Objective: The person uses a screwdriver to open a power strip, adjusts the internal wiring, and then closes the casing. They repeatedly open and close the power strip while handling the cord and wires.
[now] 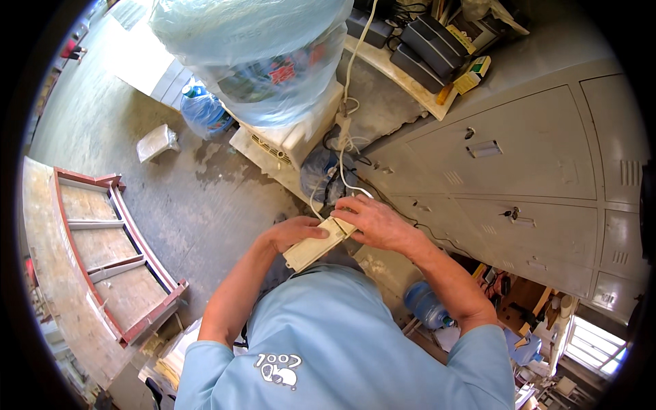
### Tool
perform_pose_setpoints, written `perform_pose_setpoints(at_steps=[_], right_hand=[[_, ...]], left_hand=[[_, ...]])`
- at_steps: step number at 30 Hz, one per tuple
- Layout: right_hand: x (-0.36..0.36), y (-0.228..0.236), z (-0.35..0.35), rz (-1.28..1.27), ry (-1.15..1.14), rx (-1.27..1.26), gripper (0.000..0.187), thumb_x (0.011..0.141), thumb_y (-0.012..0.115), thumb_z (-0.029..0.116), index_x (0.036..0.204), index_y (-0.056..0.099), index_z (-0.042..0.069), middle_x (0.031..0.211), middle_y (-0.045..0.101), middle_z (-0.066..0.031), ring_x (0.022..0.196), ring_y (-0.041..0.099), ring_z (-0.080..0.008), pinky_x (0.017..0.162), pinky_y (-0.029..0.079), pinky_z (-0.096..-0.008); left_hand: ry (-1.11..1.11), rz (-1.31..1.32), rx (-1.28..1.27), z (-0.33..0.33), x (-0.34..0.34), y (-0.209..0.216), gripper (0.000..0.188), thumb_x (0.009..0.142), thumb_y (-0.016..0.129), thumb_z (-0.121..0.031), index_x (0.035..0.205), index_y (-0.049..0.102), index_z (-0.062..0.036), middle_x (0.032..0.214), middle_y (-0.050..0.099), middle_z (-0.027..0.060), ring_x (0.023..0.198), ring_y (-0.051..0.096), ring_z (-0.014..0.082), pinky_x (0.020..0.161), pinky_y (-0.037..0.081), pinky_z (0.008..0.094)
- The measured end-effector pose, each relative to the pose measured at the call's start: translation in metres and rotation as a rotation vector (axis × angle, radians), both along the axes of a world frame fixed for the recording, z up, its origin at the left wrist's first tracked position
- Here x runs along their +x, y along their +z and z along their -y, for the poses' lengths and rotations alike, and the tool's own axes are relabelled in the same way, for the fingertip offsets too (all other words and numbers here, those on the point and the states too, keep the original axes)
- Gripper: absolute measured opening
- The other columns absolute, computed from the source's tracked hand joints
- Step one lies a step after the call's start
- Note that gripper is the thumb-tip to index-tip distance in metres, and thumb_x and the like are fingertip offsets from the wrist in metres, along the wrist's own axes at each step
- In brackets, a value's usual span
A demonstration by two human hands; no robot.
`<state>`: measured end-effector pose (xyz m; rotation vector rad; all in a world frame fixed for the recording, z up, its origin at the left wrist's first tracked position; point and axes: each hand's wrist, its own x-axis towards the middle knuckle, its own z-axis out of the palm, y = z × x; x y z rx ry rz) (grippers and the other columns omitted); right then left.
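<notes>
Close in front of my body I hold a flat, cream-coloured plastic power strip point(310, 254) slantwise. My left hand point(295, 234) is closed on its left side, with the thumb lying along the top face. At the upper right end, my right hand point(380, 220) grips it with bent fingers; they cover that end and what they touch there. A white cord point(342, 164) comes down from above and ends beside my right fingers. Another thin pale cord point(313, 203) passes just above my left hand. How either cord joins the strip is hidden.
Ahead stands a water dispenser point(301, 140) with a large plastic-wrapped bottle point(253, 41). Grey metal lockers point(506, 164) line the right side. Black devices point(427, 58) sit on a ledge. A red-edged frame point(113, 260) stands left; a blue water bottle point(425, 304) lies lower right.
</notes>
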<state>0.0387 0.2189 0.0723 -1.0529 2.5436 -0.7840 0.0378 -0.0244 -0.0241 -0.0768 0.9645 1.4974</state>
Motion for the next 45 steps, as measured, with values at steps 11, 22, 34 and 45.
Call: perform_pose_setpoints(at_steps=[11,22,34,45], right_hand=[[0.01,-0.006,0.004,0.015,0.019,0.041,0.05,0.069,0.07,0.001,0.118,0.057,0.004,0.122,0.052,-0.0098,0.11,0.052,-0.0305,0.094,0.047,-0.0414],[0.013,-0.006,0.006,-0.001,0.052,0.05,0.049,0.071,0.069,0.002,0.118,0.056,0.002,0.122,0.052,-0.0118,0.111,0.052,-0.0314,0.094,0.048,-0.0405],[0.007,-0.002,0.002,-0.012,0.046,0.003,0.05,0.071,0.071,0.006,0.119,0.056,0.004,0.12,0.053,-0.0119,0.11,0.053,-0.0317,0.093,0.048,-0.0399],[0.001,-0.001,-0.034,0.562,-0.317,-0.336,0.06,0.072,0.074,0.011,0.129,0.056,0.006,0.133,0.051,-0.0089,0.096,0.055,-0.0188,0.084,0.048,-0.0316]], left_hand=[[-0.014,-0.05,-0.059,0.001,0.01,-0.012,0.045,0.085,0.07,-0.03,0.117,0.061,0.0003,0.096,0.067,0.0053,0.08,0.064,0.0129,0.07,0.053,0.0281],[0.001,-0.063,-0.091,-0.001,0.015,-0.006,0.045,0.088,0.068,-0.037,0.113,0.063,0.0007,0.092,0.067,0.0062,0.076,0.064,0.0135,0.067,0.052,0.0277],[-0.039,-0.178,-0.173,-0.009,0.014,0.005,0.051,0.09,0.065,-0.041,0.114,0.06,0.0034,0.092,0.069,0.0117,0.076,0.068,0.018,0.068,0.056,0.0298],[0.006,-0.096,-0.13,-0.009,0.009,0.016,0.047,0.089,0.066,-0.041,0.106,0.064,0.0027,0.084,0.068,0.0098,0.069,0.066,0.0173,0.061,0.054,0.0312]])
